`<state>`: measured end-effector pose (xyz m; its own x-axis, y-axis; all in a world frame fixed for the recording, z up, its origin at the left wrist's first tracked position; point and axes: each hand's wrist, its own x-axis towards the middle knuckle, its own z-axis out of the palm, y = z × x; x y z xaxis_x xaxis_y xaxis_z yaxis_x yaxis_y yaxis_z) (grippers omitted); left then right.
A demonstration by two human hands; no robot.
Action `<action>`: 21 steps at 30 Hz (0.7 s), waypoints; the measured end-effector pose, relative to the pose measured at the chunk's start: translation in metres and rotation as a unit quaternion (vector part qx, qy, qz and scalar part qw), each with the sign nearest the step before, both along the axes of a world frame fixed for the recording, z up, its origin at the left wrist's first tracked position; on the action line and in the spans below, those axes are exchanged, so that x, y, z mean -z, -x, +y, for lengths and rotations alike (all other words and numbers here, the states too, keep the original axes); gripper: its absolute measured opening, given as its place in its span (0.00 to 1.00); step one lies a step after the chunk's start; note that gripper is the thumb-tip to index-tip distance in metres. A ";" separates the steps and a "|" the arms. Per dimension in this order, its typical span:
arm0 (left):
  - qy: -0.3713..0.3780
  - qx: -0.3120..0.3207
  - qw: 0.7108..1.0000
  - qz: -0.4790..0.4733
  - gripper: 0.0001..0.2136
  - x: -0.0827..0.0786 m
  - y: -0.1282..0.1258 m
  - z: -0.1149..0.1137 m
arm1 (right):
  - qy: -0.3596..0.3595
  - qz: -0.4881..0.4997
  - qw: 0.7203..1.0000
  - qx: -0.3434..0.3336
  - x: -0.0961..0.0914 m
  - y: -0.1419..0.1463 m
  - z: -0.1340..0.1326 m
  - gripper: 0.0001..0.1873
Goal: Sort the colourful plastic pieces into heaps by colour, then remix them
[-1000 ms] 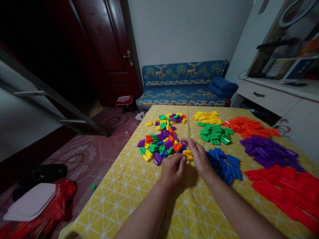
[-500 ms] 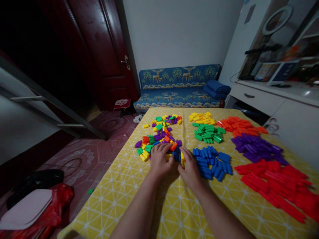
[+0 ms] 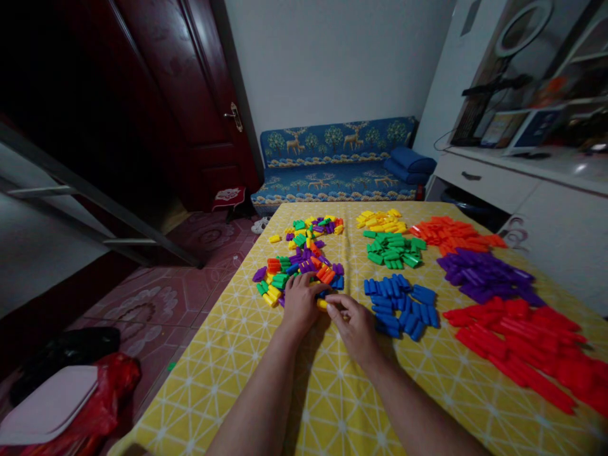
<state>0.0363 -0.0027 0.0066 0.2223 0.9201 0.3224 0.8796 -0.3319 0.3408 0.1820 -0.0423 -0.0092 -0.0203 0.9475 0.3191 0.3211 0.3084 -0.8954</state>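
My left hand [image 3: 301, 305] lies over the near edge of a mixed pile of plastic building blocks [image 3: 311, 261], fingers loosely stretched across the pieces. Its fingertips touch the pile, and part of what is under the palm is hidden. Beside it, my right hand [image 3: 355, 324] is closed in a pinch on a yellow block [image 3: 322, 304], close to the left thumb. A blue block [image 3: 338, 282] shows just beyond the right fingers. To the right of that hand lies a pile of blue blocks [image 3: 392, 303].
Sorted piles of yellow [image 3: 380, 221], green [image 3: 393, 249], orange [image 3: 451, 235], purple [image 3: 484, 275] and red blocks [image 3: 517, 342] lie on the yellow patterned tablecloth [image 3: 332, 392]. A blue sofa [image 3: 327, 180] stands behind the table, a white cabinet [image 3: 498, 183] at right.
My right hand has shifted left toward the left hand, and its fingers have closed on a yellow block. The left hand stays over the pile. The view has shifted slightly.
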 end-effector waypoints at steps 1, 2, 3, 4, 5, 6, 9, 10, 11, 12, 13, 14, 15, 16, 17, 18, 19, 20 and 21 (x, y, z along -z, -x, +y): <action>-0.002 0.001 1.000 -0.001 0.15 0.001 0.000 0.000 | -0.010 -0.008 1.000 0.006 0.000 -0.001 0.000 0.10; -0.005 -0.001 1.000 -0.005 0.15 0.001 0.000 0.001 | -0.023 -0.012 1.000 0.010 0.001 -0.002 0.001 0.11; -0.010 -0.004 1.000 -0.011 0.17 0.002 0.000 0.001 | -0.035 -0.010 0.999 0.013 0.002 -0.003 0.002 0.12; -0.016 -0.009 1.000 -0.020 0.18 0.003 0.000 0.001 | -0.044 -0.003 0.999 0.019 0.002 -0.003 0.002 0.12; -0.023 -0.012 0.999 -0.030 0.20 0.003 0.000 0.001 | -0.051 0.008 0.998 0.026 0.002 -0.004 0.003 0.11; -0.031 -0.014 0.999 -0.042 0.21 0.003 0.000 0.000 | -0.055 0.020 0.998 0.036 0.002 -0.004 0.003 0.11; -0.055 -0.011 0.996 -0.076 0.19 0.000 0.001 -0.001 | -0.054 0.047 0.995 0.066 0.001 -0.004 0.005 0.11; -0.061 -0.006 0.995 -0.084 0.18 -0.002 0.000 -0.002 | -0.053 0.049 0.995 0.072 0.001 -0.004 0.005 0.11; -0.066 -0.003 0.994 -0.088 0.17 -0.004 0.000 -0.002 | -0.052 0.049 0.995 0.074 0.000 -0.004 0.005 0.10; -0.067 0.002 0.994 -0.088 0.17 -0.006 -0.001 -0.002 | -0.052 0.048 0.995 0.074 0.000 -0.004 0.005 0.10; -0.064 0.005 0.995 -0.081 0.16 -0.008 -0.003 -0.002 | -0.052 0.047 0.995 0.072 -0.001 -0.003 0.005 0.10; -0.057 0.008 0.996 -0.069 0.15 -0.009 -0.004 -0.001 | -0.051 0.047 0.995 0.070 -0.001 -0.003 0.005 0.10; -0.049 0.012 0.997 -0.054 0.14 -0.009 -0.006 0.000 | -0.049 0.048 0.995 0.068 -0.002 -0.003 0.005 0.10; -0.040 0.016 0.998 -0.037 0.14 -0.009 -0.008 0.001 | -0.047 0.050 0.995 0.067 -0.002 -0.002 0.005 0.10; -0.032 0.019 0.999 -0.020 0.14 -0.009 -0.009 0.002 | -0.044 0.052 0.995 0.067 -0.002 -0.002 0.005 0.10; -0.026 0.020 0.999 -0.006 0.14 -0.008 -0.010 0.004 | -0.041 0.055 0.995 0.068 -0.003 -0.002 0.005 0.10; -0.022 0.020 1.000 0.005 0.14 -0.007 -0.011 0.005 | -0.039 0.057 0.995 0.069 -0.002 -0.002 0.005 0.10; -0.020 0.016 1.000 0.012 0.14 -0.006 -0.012 0.006 | -0.038 0.058 0.995 0.069 -0.002 -0.002 0.005 0.10; -0.019 0.011 1.000 0.016 0.15 -0.005 -0.012 0.007 | -0.037 0.058 0.995 0.069 -0.002 -0.002 0.005 0.11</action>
<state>0.0486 0.0041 0.0112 0.2528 0.9023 0.3492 0.8819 -0.3633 0.3004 0.1840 -0.0371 -0.0077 0.1495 0.9124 0.3810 0.2605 0.3354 -0.9053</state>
